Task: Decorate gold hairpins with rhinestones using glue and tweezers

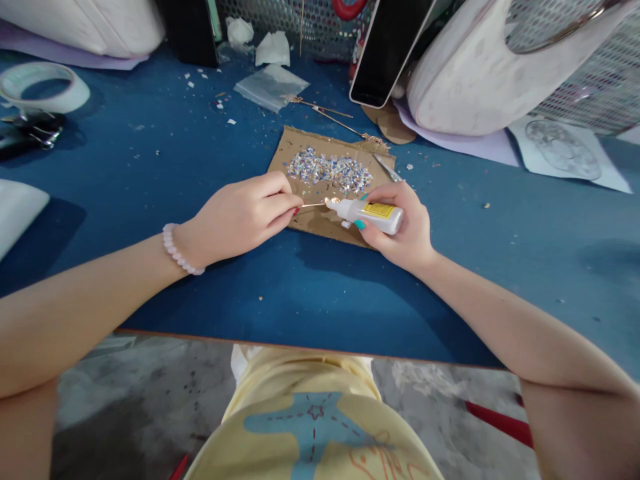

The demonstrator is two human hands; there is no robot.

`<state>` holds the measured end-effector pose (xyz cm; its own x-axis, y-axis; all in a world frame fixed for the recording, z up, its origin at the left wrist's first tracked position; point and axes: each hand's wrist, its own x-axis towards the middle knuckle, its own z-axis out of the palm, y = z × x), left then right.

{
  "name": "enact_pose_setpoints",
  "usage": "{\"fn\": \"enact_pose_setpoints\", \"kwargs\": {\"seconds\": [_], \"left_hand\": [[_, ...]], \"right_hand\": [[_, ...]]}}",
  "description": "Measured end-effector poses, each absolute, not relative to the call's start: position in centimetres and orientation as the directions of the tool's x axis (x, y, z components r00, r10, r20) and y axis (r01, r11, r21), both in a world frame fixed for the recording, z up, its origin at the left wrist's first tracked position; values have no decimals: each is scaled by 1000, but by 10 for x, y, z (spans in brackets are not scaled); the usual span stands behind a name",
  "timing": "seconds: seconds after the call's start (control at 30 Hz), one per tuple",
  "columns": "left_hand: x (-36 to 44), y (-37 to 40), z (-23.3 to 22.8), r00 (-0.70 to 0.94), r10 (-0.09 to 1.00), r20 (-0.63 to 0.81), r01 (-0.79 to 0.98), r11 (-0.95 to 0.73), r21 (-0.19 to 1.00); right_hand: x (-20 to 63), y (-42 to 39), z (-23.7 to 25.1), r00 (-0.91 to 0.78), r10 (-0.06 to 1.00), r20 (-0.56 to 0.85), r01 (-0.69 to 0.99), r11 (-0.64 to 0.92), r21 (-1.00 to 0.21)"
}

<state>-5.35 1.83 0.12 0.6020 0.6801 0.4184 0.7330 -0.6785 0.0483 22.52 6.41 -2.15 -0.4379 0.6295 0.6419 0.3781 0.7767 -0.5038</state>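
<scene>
My left hand [255, 208] pinches a thin metal hairpin-like stick [313, 205], whose ornate gold-coloured end lies to the right. In my right hand [405, 223] is a small white glue bottle [373, 213] with a yellow label, tilted so its nozzle points left. The nozzle meets or nearly meets the ornate end; I cannot tell whether they touch. Both hands are over a piece of brown cardboard [320, 223]. On it lies a heap of small blue, white and pinkish chips [330, 170], just beyond the stick. Tweezers [387, 167] rest at the cardboard's right edge, partly hidden by my right hand.
Two more thin metal sticks [335, 121] lie behind the cardboard, near a clear plastic bag [271, 87]. A phone [393, 50] leans at the back beside a white bag [465, 73]. A tape roll [44, 88] stands left on the blue table [225, 300].
</scene>
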Motion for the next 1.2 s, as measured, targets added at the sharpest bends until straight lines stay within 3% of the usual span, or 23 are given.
{"fn": "enact_pose_setpoints", "kwargs": {"seconds": [0.77,1.2], "left_hand": [[-54,19,0,601,686,410,735,-676,55],[-54,19,-1,616,662,427,723,-691,29]], "right_hand": [[229,64,-21,-421,606,675,345,795,-498],[225,70,-24,-322,658,681,358,751,-556]]}}
